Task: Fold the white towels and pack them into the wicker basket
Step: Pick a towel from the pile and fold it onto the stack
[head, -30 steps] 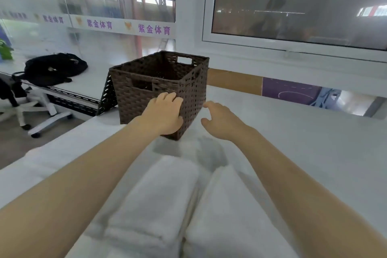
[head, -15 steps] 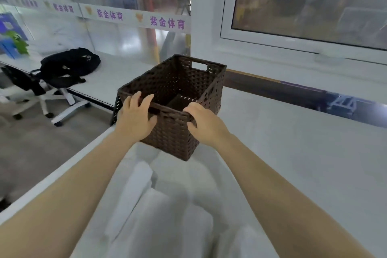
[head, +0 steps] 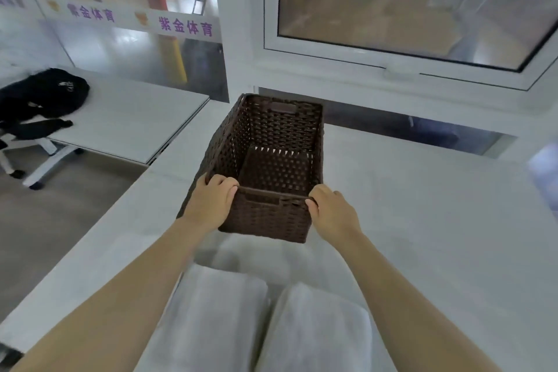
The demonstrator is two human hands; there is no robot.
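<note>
A dark brown wicker basket [head: 271,136] stands empty on the white table, its long side running away from me. My left hand [head: 213,201] grips the near left corner of its rim, fingers curled over the edge. At the near right corner my right hand [head: 332,211] holds the rim the same way. Two folded white towels lie side by side close to me, the left towel [head: 217,305] and the right towel [head: 314,332], between my forearms.
The white table [head: 422,220] stretches to the right and ends at a wall with a window [head: 392,3]. To the left, across a gap of floor, another white desk [head: 129,121] carries a black bag [head: 42,93]; a white office chair stands beside it.
The basket has been turned and drawn nearer, its short end now facing me. Both hands have gone from its front wall to gripping the near rim corners. The towels show again below.
</note>
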